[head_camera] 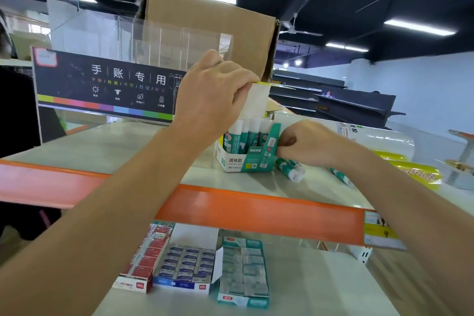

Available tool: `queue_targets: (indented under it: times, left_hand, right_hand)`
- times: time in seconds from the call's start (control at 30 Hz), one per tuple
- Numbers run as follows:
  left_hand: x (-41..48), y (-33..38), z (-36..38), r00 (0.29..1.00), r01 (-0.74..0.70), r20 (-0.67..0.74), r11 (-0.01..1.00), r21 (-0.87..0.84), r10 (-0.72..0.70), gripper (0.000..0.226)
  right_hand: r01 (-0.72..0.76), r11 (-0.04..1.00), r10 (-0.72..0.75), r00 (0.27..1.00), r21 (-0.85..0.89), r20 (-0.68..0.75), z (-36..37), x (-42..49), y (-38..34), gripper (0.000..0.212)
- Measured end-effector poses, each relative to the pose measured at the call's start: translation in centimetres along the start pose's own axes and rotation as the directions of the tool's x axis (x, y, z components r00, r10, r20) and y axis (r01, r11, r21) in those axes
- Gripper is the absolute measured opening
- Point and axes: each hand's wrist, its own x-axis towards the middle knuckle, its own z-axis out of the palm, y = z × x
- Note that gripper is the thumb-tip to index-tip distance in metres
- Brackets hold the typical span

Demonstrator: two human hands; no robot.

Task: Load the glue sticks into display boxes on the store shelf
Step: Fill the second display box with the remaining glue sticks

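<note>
**Top shelf, glue-stick display box being held open**

1. Top shelf [128, 146]: pale surface running across the view, with an orange price rail [256, 210] along its front edge and a yellow label [379, 231] sitting at the rail's right end.
2. Cardboard carton [205, 20]: standing at the back of the shelf, behind the hands.
3. Clear acrylic stand [102, 31]: standing at the back left and overlapping the carton, carrying a black sign [102, 84] with a rainbow stripe.
4. Lower shelf [320, 277]: holding three open trays of small packs side by side, one red [146, 259], one blue [187, 264] and one teal [243, 272].
5. Yellow tape rolls [415, 172]: lying in clear wrap at the right of the top shelf.
6. Left hand [213, 92]: reaching in from above, fingers curling round the white lid flap [257, 102] and holding it upright.
7. Right hand [305, 143]: fingers curling in, thumb and fingertips pinching the right front corner of the box.
8. Display box [238, 161]: teal and white, standing near the middle of the top shelf just behind the rail, between the two hands.
9. Glue sticks [252, 131]: standing upright in rows inside the box, white caps showing above its cut-down front.
10. Loose glue sticks [289, 168]: lying on the shelf just right of the box, under the right wrist, with one more [341, 176] lying farther right.
</note>
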Motion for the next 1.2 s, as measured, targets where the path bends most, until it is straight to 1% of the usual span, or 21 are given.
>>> queue_targets:
  times: [0.13, 0.27, 0.37, 0.43, 0.5, 0.6, 0.7, 0.8, 0.87, 0.93, 1.0, 1.13, 1.2]
  left_hand:
    - [0.0, 0.0, 0.0, 1.000, 0.001, -0.002, 1.000, 0.004, -0.001, 0.014]
    - [0.0, 0.0, 0.2, 1.000, 0.010, 0.009, 1.000, 0.019, -0.011, 0.014]
    - [0.0, -0.1, 0.2, 1.000, 0.016, 0.007, 1.000, 0.015, -0.016, 0.013]
    - [-0.1, -0.3, 0.3, 1.000, 0.022, 0.003, 1.000, 0.008, -0.022, 0.013]
    - [-0.1, -0.4, 0.3, 1.000, 0.028, -0.002, 1.000, 0.007, -0.028, 0.013]
    - [0.0, -0.4, 0.4, 1.000, 0.028, -0.008, 1.000, 0.004, -0.028, 0.012]
    - [0.0, -0.4, 0.3, 0.999, 0.034, -0.004, 0.999, 0.011, -0.034, 0.012]
    - [0.0, -0.4, 0.3, 1.000, 0.023, 0.002, 0.999, 0.028, -0.023, 0.012]
    - [0.1, -0.3, 0.4, 1.000, 0.008, 0.005, 0.999, 0.041, -0.008, 0.012]
    - [0.2, -0.4, 0.4, 1.000, 0.001, 0.003, 0.999, 0.054, -0.001, 0.011]
    - [0.3, -0.5, 0.3, 1.000, 0.000, -0.006, 0.998, 0.056, 0.000, 0.011]
    - [0.5, -0.6, 0.4, 1.000, -0.012, -0.017, 0.999, 0.049, 0.013, 0.011]
    - [0.6, -0.6, 0.5, 1.000, -0.009, -0.023, 0.999, 0.045, 0.010, 0.013]
  right_hand:
    - [-0.043, 0.996, 0.049, 0.995, -0.079, 0.082, 0.1, 0.0, -0.2, 0.030]
    - [-0.082, 0.983, 0.097, 0.992, -0.165, 0.082, 0.5, 0.2, -0.6, 0.028]
    - [-0.105, 0.977, 0.123, 0.989, -0.185, 0.087, 0.9, 0.2, -1.1, 0.033]
    - [-0.111, 0.983, 0.122, 0.990, -0.144, 0.065, 0.7, 0.0, -1.0, 0.033]
    - [-0.101, 0.994, 0.102, 0.995, -0.046, 0.016, 0.2, -0.2, -0.8, 0.027]
    - [-0.049, 0.986, 0.065, 0.994, 0.162, -0.093, -0.9, -0.6, -0.4, 0.028]
    - [0.022, 0.962, 0.041, 0.974, 0.274, -0.223, -1.6, -1.2, -0.2, 0.015]
    - [0.103, 0.899, 0.038, 0.950, 0.426, -0.310, -2.1, -1.9, -0.5, 0.011]
    - [0.175, 0.822, 0.025, 0.940, 0.542, -0.341, -2.2, -2.4, -1.1, 0.015]
    - [0.238, 0.752, 0.004, 0.931, 0.615, -0.366, -2.1, -2.7, -1.7, 0.021]
    - [0.285, 0.740, -0.016, 0.913, 0.610, -0.408, -1.7, -2.8, -2.2, 0.024]
    - [0.327, 0.798, -0.041, 0.868, 0.507, -0.495, -1.0, -2.3, -2.9, 0.026]
    - [0.342, 0.822, -0.074, 0.857, 0.456, -0.511, -0.7, -2.0, -3.2, 0.026]
